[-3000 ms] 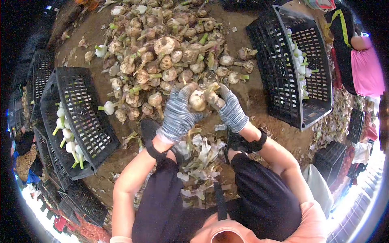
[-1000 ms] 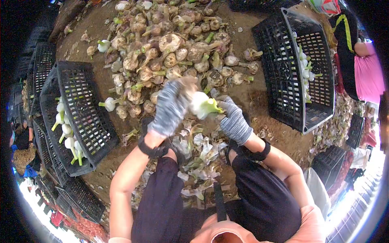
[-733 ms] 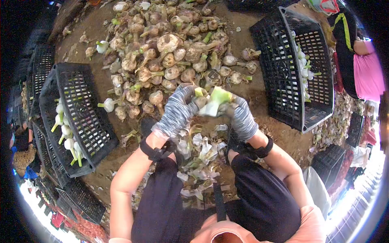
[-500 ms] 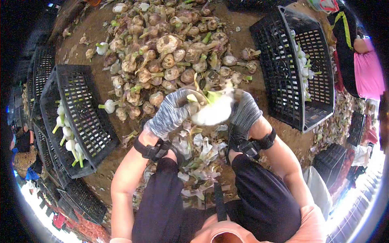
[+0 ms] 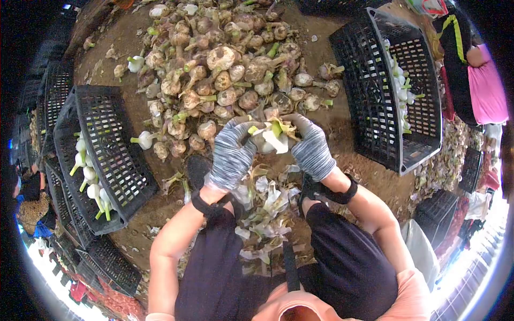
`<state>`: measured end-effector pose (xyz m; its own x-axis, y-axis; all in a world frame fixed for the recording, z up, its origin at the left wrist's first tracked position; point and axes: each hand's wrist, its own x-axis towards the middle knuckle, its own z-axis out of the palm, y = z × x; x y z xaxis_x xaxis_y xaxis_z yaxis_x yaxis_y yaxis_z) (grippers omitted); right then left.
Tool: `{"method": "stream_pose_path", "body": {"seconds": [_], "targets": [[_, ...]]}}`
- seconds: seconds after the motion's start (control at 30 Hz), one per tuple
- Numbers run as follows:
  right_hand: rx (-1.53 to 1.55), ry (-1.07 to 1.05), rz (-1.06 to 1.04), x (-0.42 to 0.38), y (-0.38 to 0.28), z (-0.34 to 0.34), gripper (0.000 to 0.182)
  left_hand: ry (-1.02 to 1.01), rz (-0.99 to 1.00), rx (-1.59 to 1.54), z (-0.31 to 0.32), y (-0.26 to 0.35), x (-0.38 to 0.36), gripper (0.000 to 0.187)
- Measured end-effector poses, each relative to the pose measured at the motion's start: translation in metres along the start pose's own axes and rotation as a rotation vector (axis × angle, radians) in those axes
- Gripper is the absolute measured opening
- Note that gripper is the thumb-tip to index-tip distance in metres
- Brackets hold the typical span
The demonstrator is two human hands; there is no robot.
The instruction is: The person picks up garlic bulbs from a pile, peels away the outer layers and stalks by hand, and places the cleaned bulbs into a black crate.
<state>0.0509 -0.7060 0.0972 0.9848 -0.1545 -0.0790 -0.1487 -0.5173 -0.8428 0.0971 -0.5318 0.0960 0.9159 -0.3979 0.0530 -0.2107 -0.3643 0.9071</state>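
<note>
Both my hands wear grey striped gloves and meet in front of me around one garlic bulb with loose, torn skins and a pale green stem. My left hand is closed on the bulb's left side, near a cut green stem end. On the opposite side, my right hand pinches the peeling skin. Part of the bulb is hidden by fingers and skins. Just beyond my hands lies a large pile of unpeeled garlic. Shed garlic skins litter the ground between my feet.
A black crate with white garlic bulbs stands at left. Another black crate at right also holds peeled garlic. A person in pink and black sits at far right. One white bulb lies by the pile.
My hands have turned inward and the bulb has tilted, so its white body shows less and its skins and stem show more. My left hand shifted slightly right.
</note>
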Motion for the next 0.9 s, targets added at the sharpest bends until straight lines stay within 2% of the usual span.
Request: {"method": "stream_pose_path", "body": {"seconds": [0.03,0.07,0.13,0.17,0.2,0.27,0.3,0.33,0.4,0.47,0.5,0.53,0.6,0.63,0.67,0.73,0.77,0.8,0.87,0.9], "targets": [[0.095,0.006,-0.053,0.003,0.004,-0.001,0.03,-0.01,-0.017,0.004,-0.003,0.005,0.001,0.016],[0.087,0.09,-0.014,0.006,0.019,0.004,0.023,-0.011,-0.018,0.003,-0.004,0.003,0.0,0.016],[0.09,0.115,0.096,0.022,0.017,-0.015,0.023,-0.168,-0.084,-0.281,-0.009,-0.002,0.001,0.022],[0.109,0.017,0.189,0.023,0.045,-0.011,0.025,-0.205,-0.089,-0.433,-0.012,0.0,0.001,0.018],[0.111,0.019,0.189,0.018,0.049,-0.007,0.025,-0.206,-0.088,-0.431,-0.013,0.002,0.001,0.018],[-0.015,-0.183,-0.016,0.0,0.049,-0.003,0.026,-0.228,-0.5,-1.065,-0.013,0.005,0.0,0.025],[0.043,-0.421,0.146,-0.008,0.049,-0.004,0.027,-0.158,-0.629,-1.355,-0.008,-0.008,-0.005,0.032],[0.295,-0.655,0.38,-0.008,0.026,-0.017,0.025,-0.152,-0.627,-1.356,-0.005,-0.02,-0.01,0.032],[0.631,-0.766,0.09,-0.012,0.042,-0.027,0.022,-0.071,-0.936,-1.61,-0.002,-0.038,-0.016,0.038],[0.709,-0.845,0.185,0.003,0.008,-0.058,0.021,0.003,-0.941,-1.627,0.012,-0.039,-0.018,0.035],[0.769,-0.805,0.201,0.001,0.013,-0.061,0.023,0.0,-0.906,-1.589,0.014,-0.029,-0.015,0.034],[0.608,-0.673,-0.084,0.006,-0.003,-0.069,0.031,-0.002,-0.87,-1.552,0.013,-0.019,-0.011,0.033],[1.103,-0.656,0.564,-0.005,0.038,-0.069,0.043,0.032,-0.834,-1.463,0.014,-0.017,-0.007,0.033],[1.386,-0.719,0.434,-0.002,0.034,-0.072,0.046,0.063,-0.802,-1.37,0.013,-0.017,-0.005,0.033],[0.528,-0.36,0.264,-0.018,0.019,-0.076,0.05,0.071,-0.799,-1.371,0.012,-0.021,-0.007,0.033],[1.721,-0.467,0.625,-0.022,0.054,-0.071,0.05,0.04,-0.86,-1.621,0.01,-0.038,-0.011,0.033],[1.167,-0.498,0.369,-0.028,0.063,-0.075,0.046,-0.039,-0.897,-1.923,0.005,-0.05,-0.013,0.033],[0.607,-0.496,0.121,-0.033,0.062,-0.079,0.046,-0.055,-0.85,-1.96,0.001,-0.05,-0.013,0.034],[1.207,-0.666,0.256,-0.049,0.087,-0.074,0.068,-0.018,-0.886,-1.988,-0.006,-0.054,-0.015,0.03],[0.759,-1.248,0.074,0.002,0.041,-0.077,0.055,-0.016,-0.881,-1.987,-0.007,-0.05,-0.013,0.03]]}}
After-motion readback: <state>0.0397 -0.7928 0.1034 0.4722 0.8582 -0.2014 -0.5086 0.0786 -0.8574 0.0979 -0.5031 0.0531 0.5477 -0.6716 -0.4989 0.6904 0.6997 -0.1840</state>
